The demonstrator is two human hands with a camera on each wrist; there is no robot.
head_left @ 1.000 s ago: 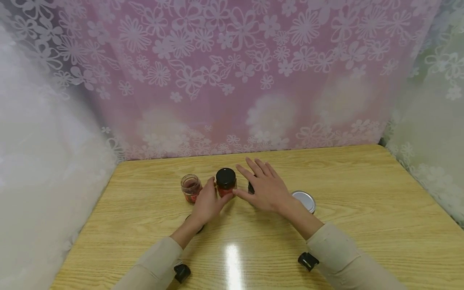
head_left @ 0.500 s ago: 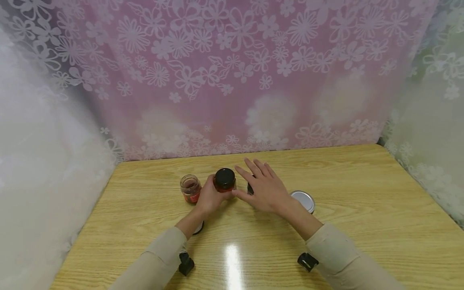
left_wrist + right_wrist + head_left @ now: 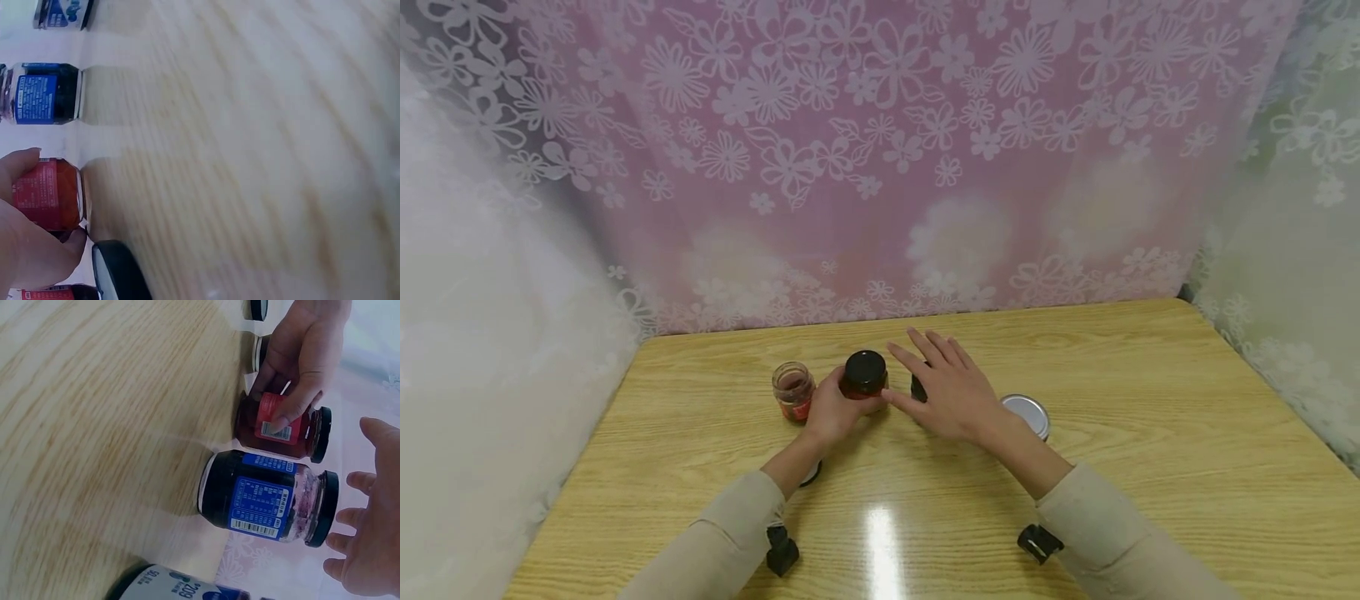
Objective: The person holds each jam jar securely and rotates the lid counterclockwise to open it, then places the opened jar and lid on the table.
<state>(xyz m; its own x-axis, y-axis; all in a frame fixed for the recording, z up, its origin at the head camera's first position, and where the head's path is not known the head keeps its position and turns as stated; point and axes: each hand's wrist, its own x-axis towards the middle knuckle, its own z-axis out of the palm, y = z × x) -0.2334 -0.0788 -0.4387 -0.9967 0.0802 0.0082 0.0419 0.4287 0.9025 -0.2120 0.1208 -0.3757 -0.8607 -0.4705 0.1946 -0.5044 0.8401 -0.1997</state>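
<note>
My left hand grips a small glass jar with a black lid and a red label, thumb and fingers around its body. In the right wrist view the jar's red label faces the camera under the thumb. Fingers spread, my right hand hovers over a second jar, mostly covered by it in the head view. That blue-labelled jar stands upright with its black lid on, close beside the red one; the right fingertips are near its lid and hold nothing.
A lidless jar with dark red contents stands left of the left hand. Under the left wrist, a loose lid lies on the table, partly hidden. A jar with a silver lid stands behind the right forearm. A floral curtain hangs behind the table.
My left hand has slid slightly forward around the red-labelled jar and closed its grip; the jar has shifted slightly left. The right hand has hardly moved.
</note>
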